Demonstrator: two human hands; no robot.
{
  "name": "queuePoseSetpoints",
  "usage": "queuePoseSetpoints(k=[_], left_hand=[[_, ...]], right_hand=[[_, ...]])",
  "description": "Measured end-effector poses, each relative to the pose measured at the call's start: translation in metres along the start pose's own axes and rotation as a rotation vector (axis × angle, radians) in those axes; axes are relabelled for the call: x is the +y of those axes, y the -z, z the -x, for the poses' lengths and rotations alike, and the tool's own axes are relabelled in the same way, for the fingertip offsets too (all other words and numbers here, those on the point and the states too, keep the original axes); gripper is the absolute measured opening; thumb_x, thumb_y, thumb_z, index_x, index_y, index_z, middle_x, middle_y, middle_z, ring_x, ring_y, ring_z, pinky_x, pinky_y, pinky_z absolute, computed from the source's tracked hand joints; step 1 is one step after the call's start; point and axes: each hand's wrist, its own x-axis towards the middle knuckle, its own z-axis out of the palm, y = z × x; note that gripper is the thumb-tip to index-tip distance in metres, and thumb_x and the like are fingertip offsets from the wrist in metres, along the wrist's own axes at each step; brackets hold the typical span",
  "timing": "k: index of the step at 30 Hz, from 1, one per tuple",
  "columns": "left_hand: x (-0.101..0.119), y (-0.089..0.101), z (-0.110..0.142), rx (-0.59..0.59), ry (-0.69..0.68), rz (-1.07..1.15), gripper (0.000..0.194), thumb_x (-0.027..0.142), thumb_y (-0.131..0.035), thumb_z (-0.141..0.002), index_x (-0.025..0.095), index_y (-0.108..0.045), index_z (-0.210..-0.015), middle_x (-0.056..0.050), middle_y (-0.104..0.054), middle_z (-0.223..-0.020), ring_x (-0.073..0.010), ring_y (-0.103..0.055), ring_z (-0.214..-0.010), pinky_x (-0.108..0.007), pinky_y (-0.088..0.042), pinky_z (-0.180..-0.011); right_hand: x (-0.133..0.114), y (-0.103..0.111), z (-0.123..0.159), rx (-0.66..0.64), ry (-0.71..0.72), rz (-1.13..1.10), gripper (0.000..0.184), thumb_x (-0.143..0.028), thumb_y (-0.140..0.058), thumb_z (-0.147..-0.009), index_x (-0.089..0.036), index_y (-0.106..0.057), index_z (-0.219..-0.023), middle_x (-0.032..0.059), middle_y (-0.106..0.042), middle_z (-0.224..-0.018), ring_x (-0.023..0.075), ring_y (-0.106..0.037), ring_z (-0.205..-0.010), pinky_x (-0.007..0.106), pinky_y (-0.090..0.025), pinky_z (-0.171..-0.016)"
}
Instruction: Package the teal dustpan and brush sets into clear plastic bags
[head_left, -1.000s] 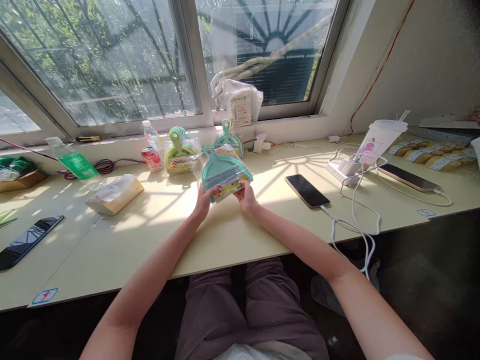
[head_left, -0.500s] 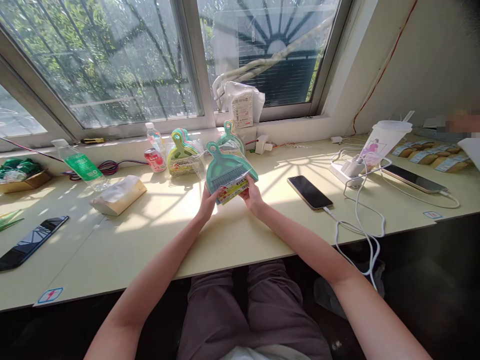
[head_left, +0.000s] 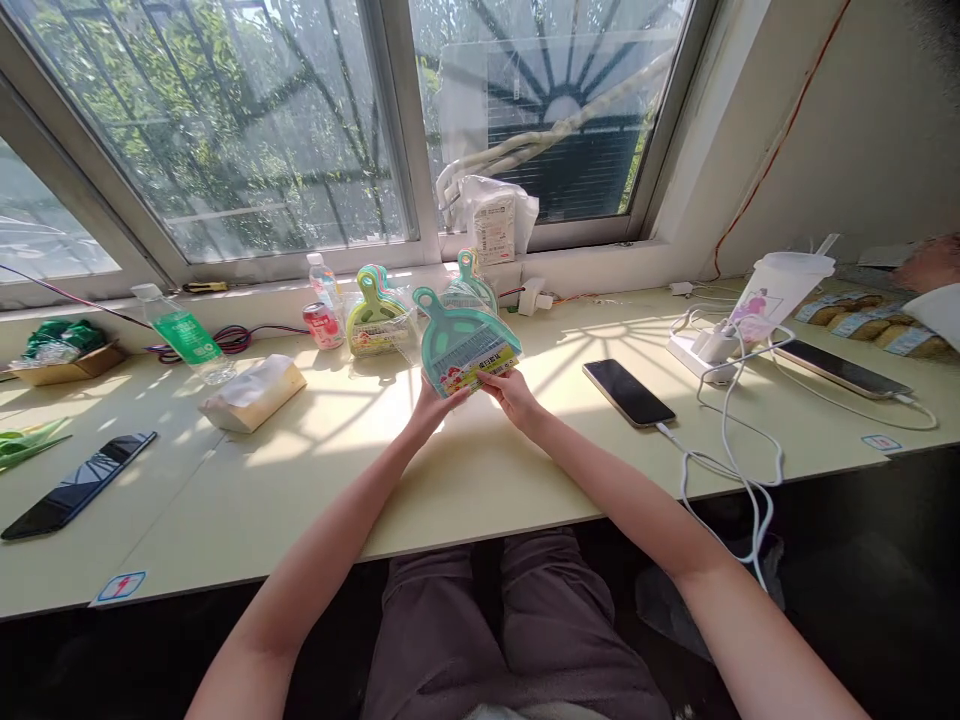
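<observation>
A teal mini dustpan and brush set (head_left: 459, 340) in a clear wrapper with a yellow label is held upright above the pale desk (head_left: 465, 470). My left hand (head_left: 435, 402) pinches its lower left corner and my right hand (head_left: 508, 387) grips its lower right edge at the label. Behind it, near the window sill, stand a green and yellow packaged set (head_left: 375, 315) and another teal set (head_left: 471, 285).
On the desk lie a tissue box (head_left: 253, 392), a plastic bottle (head_left: 181, 335), a red can (head_left: 321, 324), a dark phone (head_left: 628, 392) on a white cable (head_left: 726, 462), a keyboard (head_left: 79, 484), a lidded cup (head_left: 780, 288) and a charger block (head_left: 705, 350).
Both hands have lifted the teal set slightly and tilted it, handle leaning left. The camera view shifted a little to the left.
</observation>
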Motion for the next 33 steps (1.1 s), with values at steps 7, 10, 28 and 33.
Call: queuePoseSetpoints(k=[7, 10, 28, 33], left_hand=[[-0.002, 0.008, 0.003, -0.518, 0.284, -0.001, 0.093, 0.039, -0.087, -0.067, 0.027, -0.041, -0.147, -0.02, -0.05, -0.147, -0.0394, -0.048, -0.135, -0.057, -0.041, -0.105], [0.005, 0.019, -0.003, -0.342, 0.224, 0.108, 0.082, 0.053, -0.077, -0.075, 0.027, -0.044, -0.146, -0.017, -0.046, -0.151, -0.0383, -0.045, -0.138, -0.056, -0.04, -0.107], [0.014, 0.002, -0.002, 0.12, 0.132, 0.187, 0.062, 0.029, -0.09, -0.054, 0.016, -0.066, -0.11, -0.01, -0.073, -0.105, -0.0292, -0.067, -0.101, -0.044, -0.053, -0.091], [0.014, -0.003, 0.001, 0.127, 0.171, 0.18, 0.061, 0.028, -0.092, -0.048, 0.014, -0.07, -0.103, -0.011, -0.075, -0.102, -0.0307, -0.068, -0.098, -0.046, -0.053, -0.089]], right_hand=[[-0.008, 0.006, -0.005, 0.06, 0.083, -0.015, 0.034, -0.014, -0.086, -0.059, -0.019, -0.07, -0.089, 0.0029, -0.077, -0.097, 0.0212, -0.071, -0.101, 0.034, -0.058, -0.096], [-0.004, 0.004, -0.005, 0.069, 0.062, 0.0, 0.035, -0.013, -0.087, -0.057, -0.019, -0.069, -0.087, 0.0033, -0.076, -0.095, 0.0217, -0.071, -0.099, 0.035, -0.059, -0.094], [-0.005, -0.001, 0.002, -0.046, 0.038, 0.267, 0.038, -0.04, -0.086, -0.064, -0.021, -0.067, -0.091, 0.0051, -0.074, -0.101, 0.0193, -0.07, -0.086, 0.037, -0.06, -0.08], [-0.001, 0.0, 0.002, 0.086, -0.007, 0.252, 0.027, -0.038, -0.08, -0.074, -0.022, -0.066, -0.09, 0.0051, -0.074, -0.098, 0.0188, -0.071, -0.082, 0.038, -0.061, -0.081]])
